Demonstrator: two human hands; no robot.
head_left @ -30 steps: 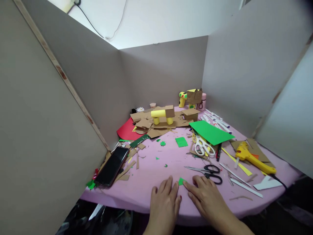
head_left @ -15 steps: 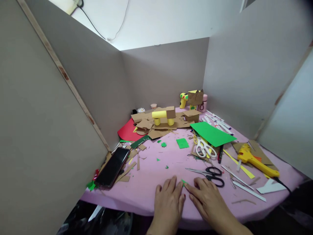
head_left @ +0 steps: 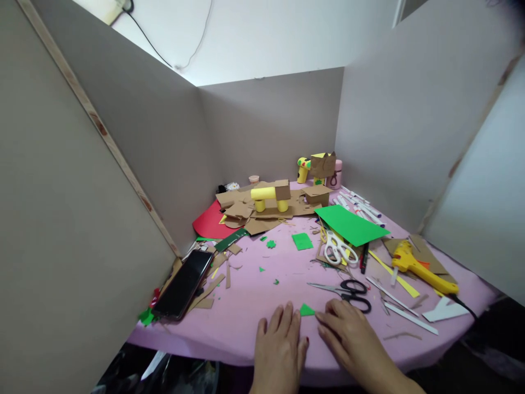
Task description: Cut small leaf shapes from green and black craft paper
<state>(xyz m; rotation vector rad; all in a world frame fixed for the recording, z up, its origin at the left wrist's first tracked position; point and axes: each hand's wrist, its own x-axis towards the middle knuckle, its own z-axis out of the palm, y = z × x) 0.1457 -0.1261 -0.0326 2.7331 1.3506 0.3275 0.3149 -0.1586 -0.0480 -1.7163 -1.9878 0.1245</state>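
A small green piece of paper point(head_left: 307, 310), roughly triangular, lies on the table between my hands near the front edge. My left hand point(head_left: 280, 342) rests flat on the cloth just left of it, fingers stretched out. On the other side, my right hand point(head_left: 350, 334) has its index fingertip at the paper's right corner, its other fingers loosely bent and nothing visible in its grasp. Black-handled scissors point(head_left: 348, 293) lie just beyond my right hand. Farther off are a green square point(head_left: 302, 241) and a green flower-shaped cutout point(head_left: 271, 244).
A phone point(head_left: 184, 284) lies among cardboard scraps at left. White scissors point(head_left: 338, 249), a green sheet point(head_left: 350, 224) and a yellow glue gun point(head_left: 424, 268) with a cord lie at right. A yellow-tube cardboard figure point(head_left: 270, 194) stands farther back. Grey partitions point(head_left: 270, 126) enclose the table.
My fingers have moved apart and off most of the green paper, so more of it shows. My left hand has shifted slightly left. The whole view has also shifted a little.
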